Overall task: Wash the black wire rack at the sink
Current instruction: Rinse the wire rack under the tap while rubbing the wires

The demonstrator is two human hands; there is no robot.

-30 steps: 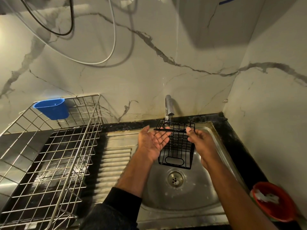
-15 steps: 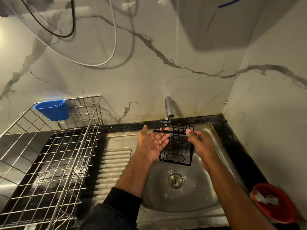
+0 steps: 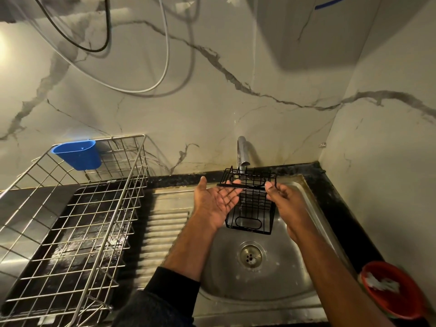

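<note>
The rack [image 3: 250, 204] is hanging over the sink [image 3: 271, 277], right under the tap [image 3: 243, 152]. The right hand [image 3: 284, 201] is holding the rack's right side, with its fingers curled round the wires. The left hand [image 3: 215, 200] is lying open, palm up, and its straight fingertips are touching the rack's left edge. A metal basket [image 3: 70, 223] is sitting to the left with a blue cup [image 3: 77, 154] hooked on it. A red bowl [image 3: 394, 289] is sitting at the right.

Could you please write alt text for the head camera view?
Two hands hold a black wire rack under the tap over a steel sink: the left hand lies open-palmed against it, the right hand grips its edge. A steel dish rack stands left.
</note>
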